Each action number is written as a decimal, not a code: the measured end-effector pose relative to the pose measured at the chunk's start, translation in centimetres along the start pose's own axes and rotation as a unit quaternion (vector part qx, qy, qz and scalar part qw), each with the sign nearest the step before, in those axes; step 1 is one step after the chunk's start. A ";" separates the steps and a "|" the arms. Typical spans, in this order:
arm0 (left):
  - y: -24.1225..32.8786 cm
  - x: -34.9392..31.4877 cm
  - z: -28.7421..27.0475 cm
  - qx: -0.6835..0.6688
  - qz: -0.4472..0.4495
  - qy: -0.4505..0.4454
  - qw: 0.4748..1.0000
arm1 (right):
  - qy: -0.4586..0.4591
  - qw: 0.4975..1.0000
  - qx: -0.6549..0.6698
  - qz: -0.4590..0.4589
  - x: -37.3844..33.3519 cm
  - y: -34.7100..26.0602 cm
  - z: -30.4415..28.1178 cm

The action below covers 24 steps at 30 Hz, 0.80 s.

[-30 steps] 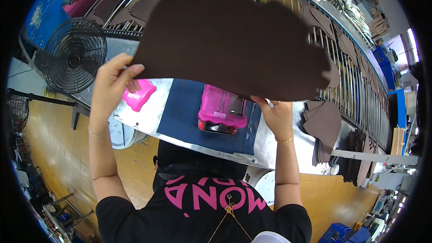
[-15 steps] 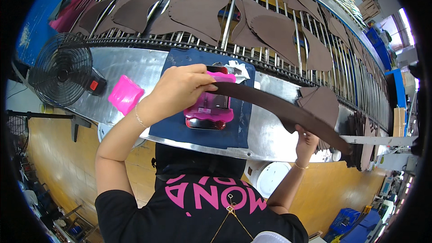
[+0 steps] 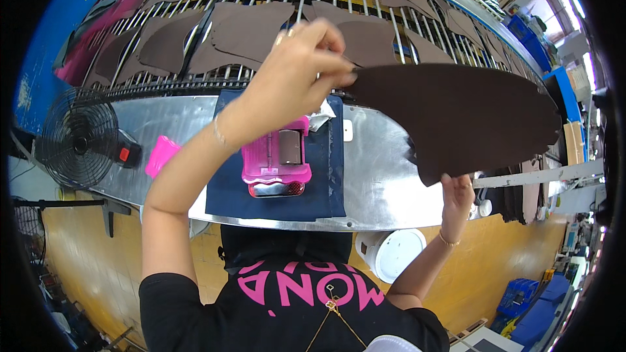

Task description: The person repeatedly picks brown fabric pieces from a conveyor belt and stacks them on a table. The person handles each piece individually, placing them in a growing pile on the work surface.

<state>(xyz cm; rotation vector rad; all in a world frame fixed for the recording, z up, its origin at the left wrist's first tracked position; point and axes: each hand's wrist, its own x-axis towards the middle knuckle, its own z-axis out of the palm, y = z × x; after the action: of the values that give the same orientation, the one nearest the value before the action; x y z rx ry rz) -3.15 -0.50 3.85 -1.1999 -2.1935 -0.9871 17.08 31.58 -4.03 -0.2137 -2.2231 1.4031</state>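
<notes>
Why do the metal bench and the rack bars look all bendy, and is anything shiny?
Head view: the fisheye lens curves straight edges, so the metal bench and rack bars bow toward the dark round rim; glare shines off the bench; the left hand looks slightly soft.

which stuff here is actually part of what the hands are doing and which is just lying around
In hand:
- dark brown cut piece, held up by the left hand and the right hand

Lying about:
- pink tool on the navy mat
- brown pieces on the rack
- fan
- white bucket lid
</notes>
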 end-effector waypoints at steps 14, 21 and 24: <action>0.4 13.7 6.7 0.148 0.205 0.089 0.963 | 0.158 0.982 0.096 0.043 4.6 0.1 -1.2; 1.4 16.6 6.4 0.141 0.175 0.184 0.957 | 0.149 0.928 0.306 0.150 9.5 3.8 0.7; 0.4 14.9 2.2 0.076 0.121 0.117 0.983 | 0.126 0.881 0.432 0.148 12.0 8.1 0.2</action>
<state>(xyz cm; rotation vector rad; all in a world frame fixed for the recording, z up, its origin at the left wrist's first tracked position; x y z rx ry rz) -10.67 9.25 12.56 -1.1811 -1.8536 -0.8010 5.55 39.70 -7.28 -0.3941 -1.2161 2.2335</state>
